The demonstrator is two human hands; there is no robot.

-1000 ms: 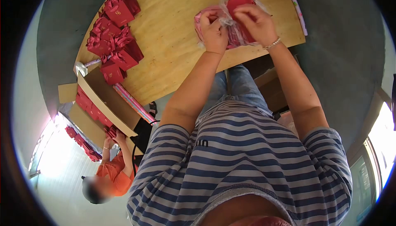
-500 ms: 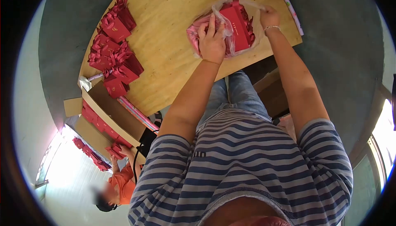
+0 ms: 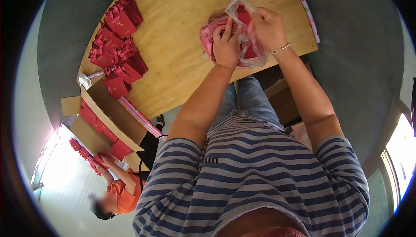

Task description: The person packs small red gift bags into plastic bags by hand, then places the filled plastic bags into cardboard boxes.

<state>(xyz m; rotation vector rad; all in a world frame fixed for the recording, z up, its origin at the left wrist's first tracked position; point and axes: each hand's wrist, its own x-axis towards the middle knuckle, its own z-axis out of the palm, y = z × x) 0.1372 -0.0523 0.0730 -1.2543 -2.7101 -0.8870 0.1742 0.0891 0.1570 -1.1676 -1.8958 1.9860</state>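
Observation:
A clear plastic bag (image 3: pixel 239 2) with red paper gift bags (image 3: pixel 250 54) inside lies near the table's front edge. My left hand (image 3: pixel 226 50) rests on its left part, fingers spread over the plastic. My right hand (image 3: pixel 271 28) pinches the bag's rim on the right, over the red gift bags. Bunched plastic covers much of the contents, and my right hand hides another part.
Several small red gift bags with ribbons (image 3: pixel 121 24) stand along the wooden table's (image 3: pixel 173 42) left side. An open carton (image 3: pixel 113 115) holds red items. Beyond it, a person in orange (image 3: pixel 123 196) handles red pieces. A patterned roll (image 3: pixel 306 11) lies along the right edge.
My right hand has moved left and inward, drawing the plastic rim over the red gift bags, which are now more covered. My left hand stays on the bag. The other person's hands have shifted left.

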